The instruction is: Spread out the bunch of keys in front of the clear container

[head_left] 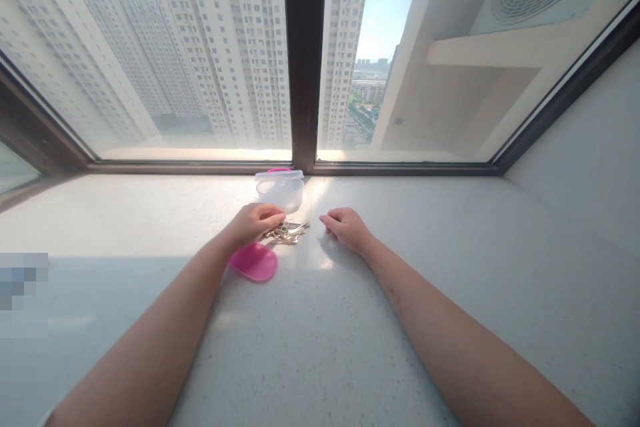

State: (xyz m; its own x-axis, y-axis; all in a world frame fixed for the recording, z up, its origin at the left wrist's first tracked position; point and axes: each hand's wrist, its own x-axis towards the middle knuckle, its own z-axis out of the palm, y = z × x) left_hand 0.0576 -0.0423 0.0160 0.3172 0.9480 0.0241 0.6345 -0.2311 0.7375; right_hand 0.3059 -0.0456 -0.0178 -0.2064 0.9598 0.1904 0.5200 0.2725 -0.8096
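Pale sill is bearing a clear tub; before it, metal pieces are lying beside my left hand, fingers bunching; right of it, my right hand is curling its fingers. I can't tell if they're pinching.

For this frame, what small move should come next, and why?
Probably the left hand should pinch one piece from the shiny gold-coloured pile: its fingertips are right at the pile, while the right hand sits apart from it, fingers curled. Whether either hand holds something is too small to tell.
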